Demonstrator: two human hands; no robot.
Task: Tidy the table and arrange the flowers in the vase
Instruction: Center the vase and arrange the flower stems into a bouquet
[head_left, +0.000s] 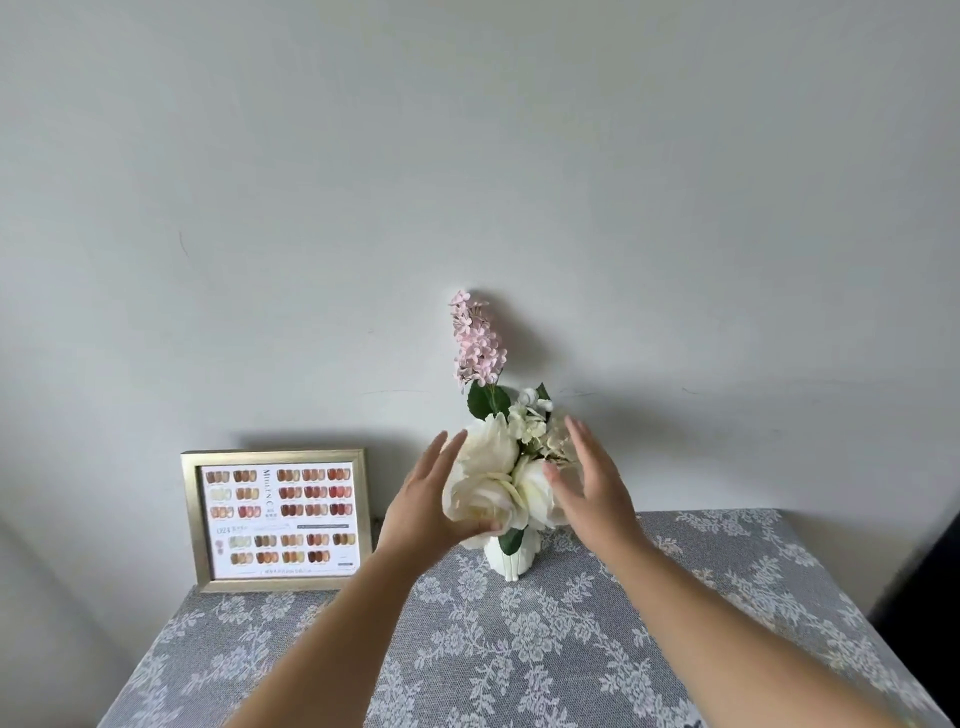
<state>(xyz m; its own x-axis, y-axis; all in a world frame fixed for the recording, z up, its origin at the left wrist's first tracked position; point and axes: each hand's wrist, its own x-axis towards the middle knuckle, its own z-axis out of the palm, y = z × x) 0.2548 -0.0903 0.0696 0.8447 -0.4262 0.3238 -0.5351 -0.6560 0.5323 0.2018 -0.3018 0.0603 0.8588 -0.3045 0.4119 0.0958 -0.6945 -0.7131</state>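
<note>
A small white vase (511, 558) stands near the back of the table against the wall. In it are large white flowers (488, 483), small cream blossoms (527, 423) and a tall pink flower spike (475, 340) with green leaves. My left hand (423, 506) cups the left side of the white flowers, its fingers spread and its thumb under a bloom. On the right side my right hand (589, 488) is held flat with fingers apart, close to the blooms. Neither hand grips anything.
A gold-framed colour chart (278, 519) leans against the wall at the back left. A grey lace-patterned tablecloth (545, 649) covers the table. Behind it rises a plain pale wall (467, 156). The table edge drops off at right beside something dark (930, 597).
</note>
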